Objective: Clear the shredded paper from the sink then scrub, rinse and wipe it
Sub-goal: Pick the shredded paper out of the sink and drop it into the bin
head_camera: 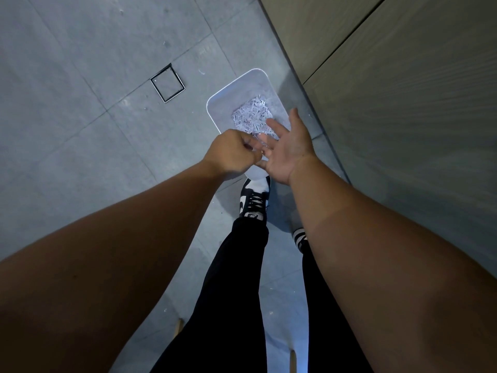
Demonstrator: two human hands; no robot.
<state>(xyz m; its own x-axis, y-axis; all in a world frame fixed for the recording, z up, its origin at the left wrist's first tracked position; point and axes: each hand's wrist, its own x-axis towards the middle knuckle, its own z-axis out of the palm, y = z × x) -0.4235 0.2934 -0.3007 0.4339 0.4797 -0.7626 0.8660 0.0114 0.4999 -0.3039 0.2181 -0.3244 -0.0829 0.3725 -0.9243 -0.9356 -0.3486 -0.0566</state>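
Note:
A white bin [218,103] stands on the grey tiled floor below me, with a heap of shredded paper [251,115] lying in its bottom. Both hands hover above the bin's near end. My right hand [289,149] is flat and open, palm up, fingers spread over the bin. My left hand [232,153] has its fingers curled and its fingertips touch the right hand's fingers. Whether a scrap is pinched between them is too small to tell. The sink is out of view.
Beige cabinet fronts [390,90] run along the right, close beside the bin. A square floor drain [167,82] sits in the tiles to the left. My legs and a black-and-white shoe [254,199] stand just behind the bin.

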